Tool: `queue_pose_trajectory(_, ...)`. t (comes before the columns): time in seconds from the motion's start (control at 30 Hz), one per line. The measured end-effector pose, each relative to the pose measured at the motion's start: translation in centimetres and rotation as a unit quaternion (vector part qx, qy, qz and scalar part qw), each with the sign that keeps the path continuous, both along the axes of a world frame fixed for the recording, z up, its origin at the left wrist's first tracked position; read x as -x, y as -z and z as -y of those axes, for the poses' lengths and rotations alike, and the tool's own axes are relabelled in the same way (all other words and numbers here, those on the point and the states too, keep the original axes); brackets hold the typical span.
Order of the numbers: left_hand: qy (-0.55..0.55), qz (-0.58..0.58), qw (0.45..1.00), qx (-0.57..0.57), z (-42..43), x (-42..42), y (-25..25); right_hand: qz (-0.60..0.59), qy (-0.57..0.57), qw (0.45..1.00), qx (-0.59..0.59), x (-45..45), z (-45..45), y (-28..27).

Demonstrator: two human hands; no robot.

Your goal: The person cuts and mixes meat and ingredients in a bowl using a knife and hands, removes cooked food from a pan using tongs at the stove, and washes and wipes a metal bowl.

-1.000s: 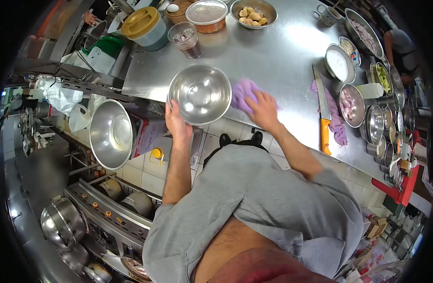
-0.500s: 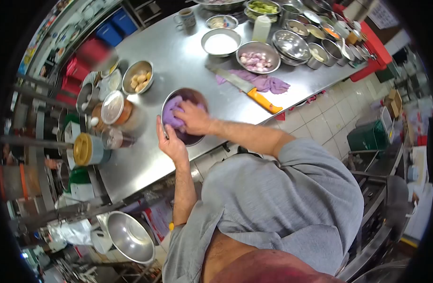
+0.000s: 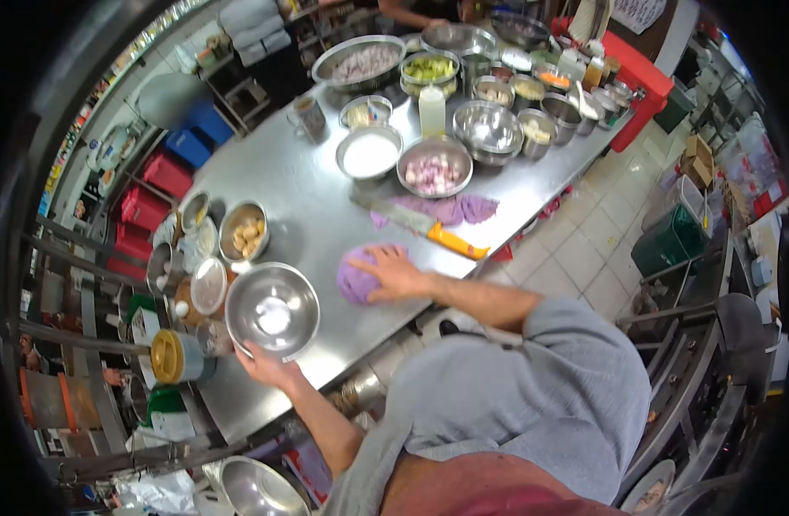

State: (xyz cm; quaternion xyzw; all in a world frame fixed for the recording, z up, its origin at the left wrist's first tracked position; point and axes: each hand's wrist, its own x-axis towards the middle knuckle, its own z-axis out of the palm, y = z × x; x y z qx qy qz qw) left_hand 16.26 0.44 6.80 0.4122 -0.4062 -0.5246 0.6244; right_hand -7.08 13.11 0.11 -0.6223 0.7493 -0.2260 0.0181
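Note:
My left hand [image 3: 268, 368] grips the near rim of a shiny steel mixing bowl [image 3: 301, 297], which is bare inside and stands at the left part of the table. Under my right hand [image 3: 392, 272] is a bunched purple cloth [image 3: 351, 282], pressed on the steel tabletop to the right of the bowl. The fingers lie over the cloth, which hides part of their grip. Beyond that hand, a large knife with a yellow handle [image 3: 457, 242] lies partly on a second purple cloth [image 3: 473, 209].
Across the steel table [image 3: 300, 193] are a bowl of peeled onions or shallots [image 3: 433, 172], a bowl of white contents [image 3: 370, 156], a squeeze bottle [image 3: 431, 113] and a bowl of potato-like pieces [image 3: 245, 234]. Tubs line the left edge. Another person's arm [image 3: 411, 15] shows at the far side.
The purple cloth has come out of the bowl with my right hand and is now on the tabletop. My left hand and the bowl have moved left, apart from the cloth. The view has shifted.

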Motion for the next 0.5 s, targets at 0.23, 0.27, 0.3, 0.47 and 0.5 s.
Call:
queue_pose_trajectory(0.23,0.220,-0.099,0.969,-0.060,-5.7,8.8,3.1,0.487,0.006,0.855,0.181,0.8,-1.7,-3.1)
queue_pose_trajectory(0.27,0.246,-0.095,0.963,-0.061,-7.1,10.0,2.8,0.487,0.009,0.855,0.179,2.0,-2.6,-2.3)
queue_pose_trajectory(0.3,0.247,-0.093,0.962,-0.063,-8.1,11.0,2.7,0.517,0.056,0.833,0.190,3.6,-3.9,-2.7)
queue_pose_trajectory(0.47,0.299,0.188,0.921,0.162,-11.3,14.6,4.1,0.594,0.224,0.711,0.303,13.8,-10.0,-7.4)
queue_pose_trajectory(0.5,0.285,0.239,0.917,0.144,-11.5,15.4,5.8,0.576,0.252,0.703,0.333,16.8,-10.9,-7.2)
